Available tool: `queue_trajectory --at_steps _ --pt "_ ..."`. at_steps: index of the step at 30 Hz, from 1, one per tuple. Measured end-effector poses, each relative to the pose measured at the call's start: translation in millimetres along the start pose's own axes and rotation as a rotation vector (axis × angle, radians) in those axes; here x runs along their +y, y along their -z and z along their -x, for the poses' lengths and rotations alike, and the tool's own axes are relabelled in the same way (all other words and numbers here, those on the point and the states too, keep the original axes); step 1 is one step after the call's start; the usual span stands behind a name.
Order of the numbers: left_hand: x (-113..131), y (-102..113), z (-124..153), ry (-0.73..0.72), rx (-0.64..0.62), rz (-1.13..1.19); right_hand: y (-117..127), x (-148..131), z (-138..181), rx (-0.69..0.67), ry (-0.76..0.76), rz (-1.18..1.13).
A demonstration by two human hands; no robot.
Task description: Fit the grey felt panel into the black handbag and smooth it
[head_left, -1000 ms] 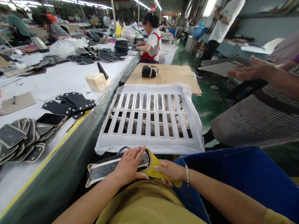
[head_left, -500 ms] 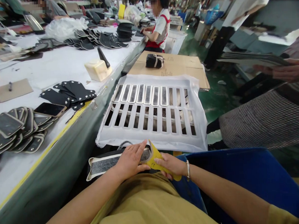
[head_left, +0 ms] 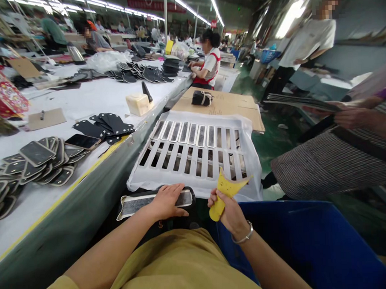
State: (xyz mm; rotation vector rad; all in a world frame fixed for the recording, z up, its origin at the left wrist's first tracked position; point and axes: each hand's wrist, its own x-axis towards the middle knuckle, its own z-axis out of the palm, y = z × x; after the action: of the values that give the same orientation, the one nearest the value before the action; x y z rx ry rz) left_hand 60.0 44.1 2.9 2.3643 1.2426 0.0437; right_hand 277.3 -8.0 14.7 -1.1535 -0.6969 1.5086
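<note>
My left hand (head_left: 168, 202) lies flat with its fingers extended across a long grey strip with white edging (head_left: 138, 204). That strip rests on a dark, rounded form in front of my body, and part of it is hidden under my hand. In my right hand (head_left: 229, 213) is a curved yellow piece (head_left: 230, 186), gripped at its narrow lower end. Its flared upper end points up and away from me; I cannot tell its material. Beyond both hands sits a white slotted frame (head_left: 138, 177), with several grey, white-edged strips (head_left: 192, 133) in its far row.
A blue bin (head_left: 299, 225) is at my right. The long white table (head_left: 91, 100) on the left holds grey panels (head_left: 38, 153), black cut pieces (head_left: 105, 125) and a phone (head_left: 83, 141). Cardboard (head_left: 239, 100) lies behind the frame. A person with stacked sheets (head_left: 301, 100) stands at right.
My right hand has lifted the yellow piece off the strip, up and to the right. My left hand stays on the strip. The camera has tilted upward.
</note>
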Motion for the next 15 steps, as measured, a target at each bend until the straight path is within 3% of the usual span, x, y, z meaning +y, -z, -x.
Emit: queue_trajectory --at_steps 2,6,10,15 --pt "2 -1 -1 0.027 -0.003 0.018 -20 6 -6 0.065 0.05 -0.136" --pt "8 -2 -1 0.035 0.038 -0.011 -50 17 -29 0.197 0.169 -0.175" --pt "7 -7 -1 0.01 0.096 -0.051 -58 24 -50 0.279 0.184 -0.145" --pt "2 -11 -4 -0.002 0.102 -0.039 -64 38 -54 0.264 0.198 -0.024"
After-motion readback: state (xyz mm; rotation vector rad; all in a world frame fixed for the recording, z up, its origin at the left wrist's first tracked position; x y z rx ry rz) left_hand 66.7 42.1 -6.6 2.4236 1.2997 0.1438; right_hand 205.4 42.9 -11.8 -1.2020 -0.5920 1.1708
